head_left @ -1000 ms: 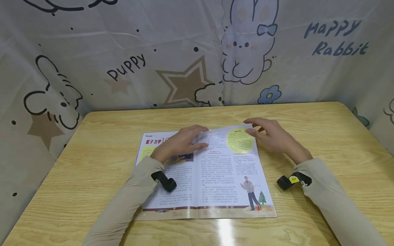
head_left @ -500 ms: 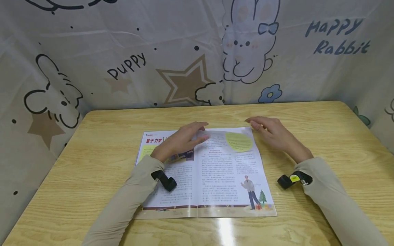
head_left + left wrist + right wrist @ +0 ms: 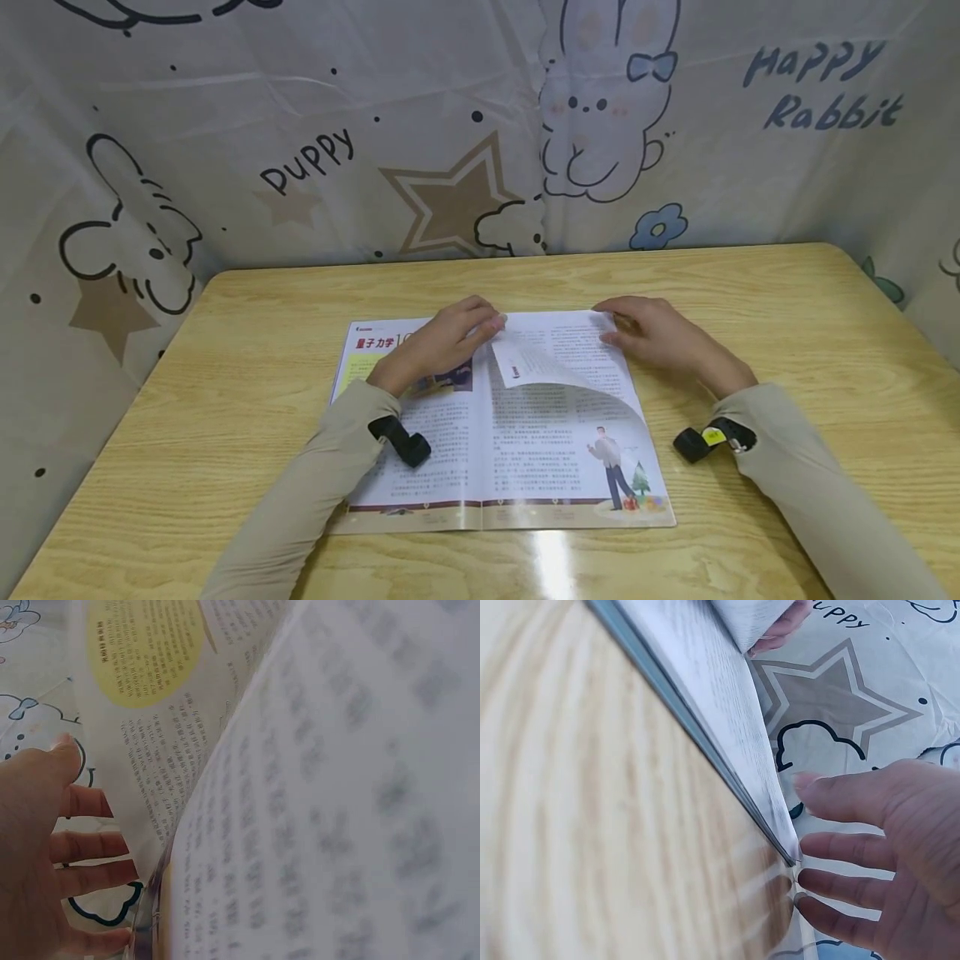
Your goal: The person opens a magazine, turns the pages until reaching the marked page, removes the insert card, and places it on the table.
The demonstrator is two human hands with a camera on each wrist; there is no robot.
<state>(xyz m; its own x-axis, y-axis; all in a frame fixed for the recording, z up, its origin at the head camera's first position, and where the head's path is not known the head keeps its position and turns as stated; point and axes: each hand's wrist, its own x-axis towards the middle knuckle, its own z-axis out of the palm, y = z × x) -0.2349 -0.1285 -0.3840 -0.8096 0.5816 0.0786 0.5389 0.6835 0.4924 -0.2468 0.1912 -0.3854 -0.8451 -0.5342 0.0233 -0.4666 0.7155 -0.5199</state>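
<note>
An open magazine [image 3: 525, 450] lies flat on the table. One page of its right half [image 3: 536, 362] is lifted, its top corner curling over leftward and down. At the top near the spine, my left hand [image 3: 442, 337] is by the curled page's edge. In the left wrist view, its fingers [image 3: 90, 844] reach to that edge, thumb apart, and the printed sheet hides part of the view. My right hand [image 3: 660, 333] is at the upper right corner of the magazine; in the right wrist view its fingers [image 3: 847, 851] are extended, tips close to the page corner.
The wooden table [image 3: 247, 375] extends on both sides of the magazine. Behind it hangs a printed cloth [image 3: 330, 108] with cartoon animals and stars. Black bands with small cameras [image 3: 408, 446] are worn on both wrists.
The right page with the yellow circle has lifted and curled over to the left, uncovering text beneath. My right hand rose off the corner, then came back down to it. My left hand stayed nearly still.
</note>
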